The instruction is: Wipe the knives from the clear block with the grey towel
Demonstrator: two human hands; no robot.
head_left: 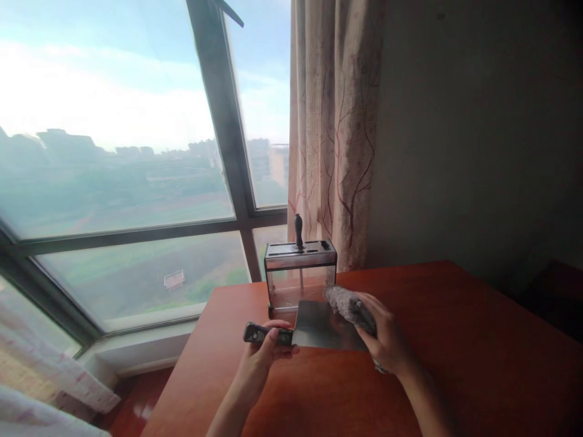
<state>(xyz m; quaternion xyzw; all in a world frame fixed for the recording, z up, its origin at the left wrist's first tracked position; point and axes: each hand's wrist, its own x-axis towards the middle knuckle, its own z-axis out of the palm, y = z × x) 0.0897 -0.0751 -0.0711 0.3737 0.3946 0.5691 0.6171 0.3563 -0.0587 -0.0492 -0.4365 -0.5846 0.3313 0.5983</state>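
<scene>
A cleaver (pixel 319 328) with a broad grey blade and a dark riveted handle is held level above the table. My left hand (pixel 268 346) is closed round its handle, with the thumb on top. In my right hand (pixel 380 331) is a fuzzy grey cloth (pixel 345 303), bunched up and lying against the right part of the blade. The cloth and fingers cover the blade's far right end. Just behind the cleaver stands a clear-sided knife block (pixel 300 258) with a dark slotted top. One black-handled tool (pixel 298 230) stands upright in it.
The reddish-brown wooden table (pixel 455 340) fills the lower right, its left edge running beside the window sill (pixel 136 343). A patterned curtain (pixel 350 133) hangs behind the knife block. Large window panes with a dark frame (pixel 218 109) are at the left.
</scene>
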